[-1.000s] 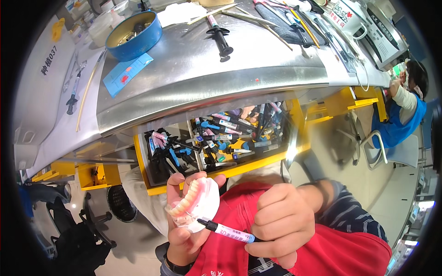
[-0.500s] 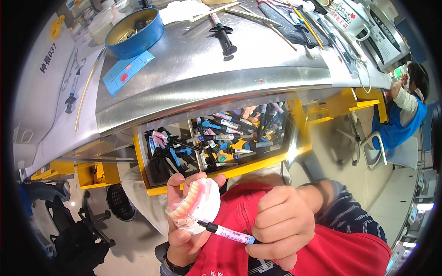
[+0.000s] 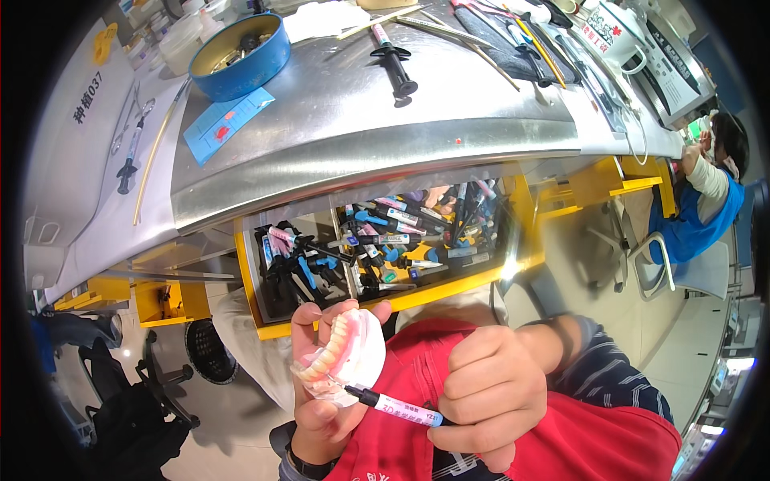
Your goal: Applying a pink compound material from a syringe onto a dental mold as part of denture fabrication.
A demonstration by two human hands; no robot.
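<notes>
My left hand point(image 3: 322, 417) holds a dental model point(image 3: 365, 353) with pink gum and a row of cream teeth, thumb in front and fingers behind. Its base is white. In my right hand point(image 3: 493, 393), closed in a fist, is a resin syringe point(image 3: 397, 407) with a white label and black front end. The syringe's fine tip touches or nearly touches the lower front part of the model; exact contact is too small to tell. Beyond my hands, an open yellow drawer point(image 3: 433, 297) holds many similar syringes and caps point(image 3: 393, 232).
On the metal-topped bench point(image 3: 337, 136) stand a round blue tin point(image 3: 241, 76), a blue card point(image 3: 227, 128) and a black syringe point(image 3: 394, 68). Brushes and tools lie on a grey cloth point(image 3: 501, 48). A white mug point(image 3: 613, 36) stands at far right. Another person point(image 3: 710, 188) sits at the right.
The view has shifted slightly, so the bench things appear a little to the right. My hands, the dental model and the syringe keep nearly the same pose.
</notes>
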